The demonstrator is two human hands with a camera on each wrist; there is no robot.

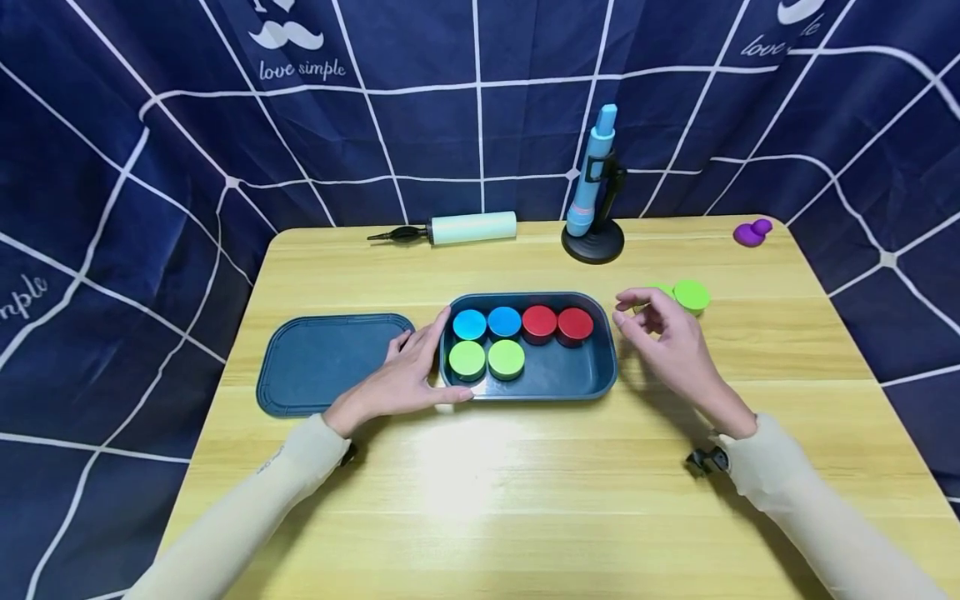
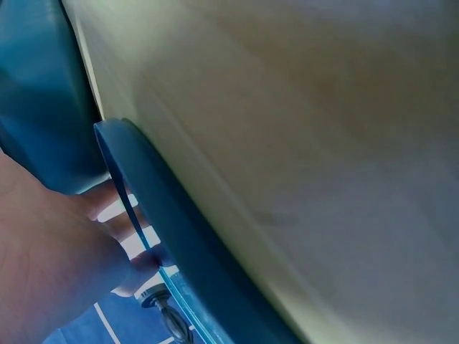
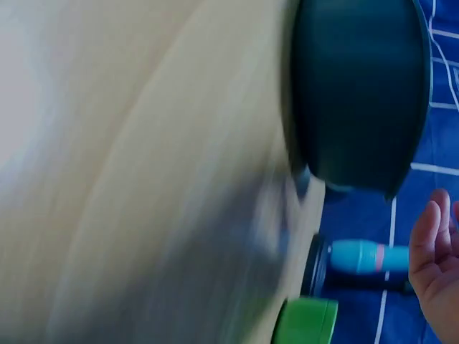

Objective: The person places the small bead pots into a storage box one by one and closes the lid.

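A dark blue tray (image 1: 604, 377) lies mid-table and holds two blue discs (image 1: 486, 323), two red discs (image 1: 557, 324) and two green discs (image 1: 487, 359). My left hand (image 1: 417, 368) rests against the tray's left end, fingers straight along the rim and thumb along the front edge. In the left wrist view its fingers (image 2: 107, 209) lie beside the tray rim (image 2: 166, 215). My right hand (image 1: 649, 327) hovers just right of the tray, fingers loosely curled and holding nothing. A loose green disc (image 1: 692, 295) sits behind it, with another partly hidden by the fingers. The right wrist view shows the tray (image 3: 358, 86) and a green disc (image 3: 308, 322).
The tray's flat lid (image 1: 322, 360) lies to the left. Along the back edge are a hand pump (image 1: 467, 227), a blue device on a black stand (image 1: 595, 204) and a purple object (image 1: 752, 232). Bare wooden table lies between me and the tray. A dark blue curtain surrounds the table.
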